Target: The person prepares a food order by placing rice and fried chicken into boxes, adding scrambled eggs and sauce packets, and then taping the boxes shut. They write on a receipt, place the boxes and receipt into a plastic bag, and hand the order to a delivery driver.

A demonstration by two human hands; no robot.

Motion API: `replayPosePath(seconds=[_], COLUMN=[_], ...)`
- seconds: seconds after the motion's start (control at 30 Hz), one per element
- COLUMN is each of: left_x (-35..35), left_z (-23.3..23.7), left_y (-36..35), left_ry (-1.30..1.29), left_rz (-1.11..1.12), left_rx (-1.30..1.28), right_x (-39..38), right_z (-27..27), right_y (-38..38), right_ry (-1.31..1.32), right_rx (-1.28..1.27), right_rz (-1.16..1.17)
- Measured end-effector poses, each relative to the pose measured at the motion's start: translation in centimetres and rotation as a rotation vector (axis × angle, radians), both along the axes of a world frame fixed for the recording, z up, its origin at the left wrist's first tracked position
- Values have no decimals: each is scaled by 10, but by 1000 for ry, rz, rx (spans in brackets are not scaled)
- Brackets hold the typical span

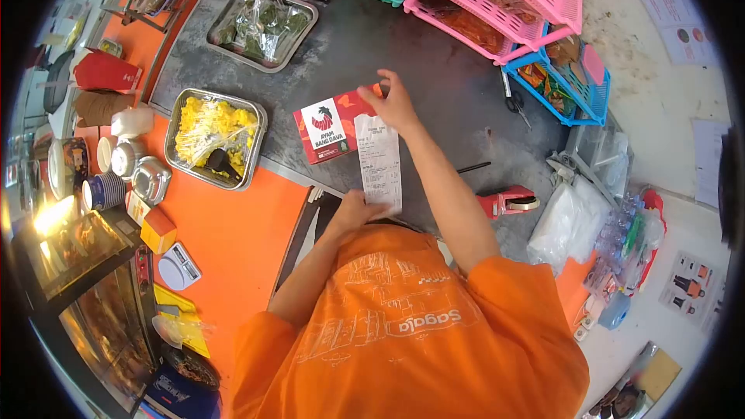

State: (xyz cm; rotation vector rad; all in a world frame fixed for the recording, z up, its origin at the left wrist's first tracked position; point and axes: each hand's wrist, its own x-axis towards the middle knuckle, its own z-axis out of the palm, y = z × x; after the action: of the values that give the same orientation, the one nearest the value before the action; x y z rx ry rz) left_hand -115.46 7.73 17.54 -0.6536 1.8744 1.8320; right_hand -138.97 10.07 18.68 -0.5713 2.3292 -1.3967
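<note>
A red and white box (326, 126) lies on the dark counter, with a long printed receipt (380, 164) along its right side. My left hand (355, 212) is at the receipt's lower end, its fingers closed on the paper. At the box's upper right corner is my right hand (393, 105), thumb and forefinger apart, the other fingers partly hidden; it is beside the receipt's top end. A tray of yellow food (213, 140) under plastic wrap stands left of the box.
A metal tray with wrapped green leaves (262, 29) stands farther back. Pink baskets (497, 0), a blue basket (570, 81), scissors (515, 98) and a red tape dispenser (508, 202) are on the right. A scale (179, 266) sits on the orange surface (240, 240).
</note>
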Motion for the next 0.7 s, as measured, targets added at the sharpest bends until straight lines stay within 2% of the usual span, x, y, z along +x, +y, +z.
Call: replayPosePath(seconds=[0.03,0.07,0.1,0.13,0.17,0.2,0.23,0.27,0.3,0.33,0.37,0.43,0.5,0.57,0.63,0.7], left_x=[8,15,31,38,38,32,13,-11,-34,-54,-62,-86,-114,-145,-166,-176], left_z=[-9,-13,-10,0,-2,-5,-8,-12,-15,-19,-17,1,12,36,3,10], left_y=[-15,-34,-51,-77,-102,-120,-129,-138,-142,-134,-135,-130,-128,-114,-105,-101], left_ry=[51,109,229,50,119,179,183,166,142,-62,-48,138,66,70,120,238], left_rz=[-243,-484,-233,-99,266,624,608,637,649,601,551,514,344,242,184,59], left_rx=[-199,-402,-405,-497,-338,-167,-159,139,438,30,39,261,301,214,115,-130], right_x=[-7,-13,-18,-22,-20,-12,-2,17,23,25,28,20,13,-6,-9,-8], right_z=[0,-6,-20,-27,-25,-19,-9,23,20,15,11,27,24,22,22,3], right_y=[-1,3,9,13,16,20,24,18,17,18,23,36,51,69,84,98], right_ry=[-419,-409,-443,-480,-475,-605,-732,-641,-632,-678,-721,-636,-488,-556,-611,-498], right_rx=[-23,-22,-76,-128,-127,-54,16,90,84,89,89,91,307,190,261,195], right_rz=[-42,-53,-49,-46,-61,12,85,35,9,-54,-134,-255,-355,-359,-379,-386])
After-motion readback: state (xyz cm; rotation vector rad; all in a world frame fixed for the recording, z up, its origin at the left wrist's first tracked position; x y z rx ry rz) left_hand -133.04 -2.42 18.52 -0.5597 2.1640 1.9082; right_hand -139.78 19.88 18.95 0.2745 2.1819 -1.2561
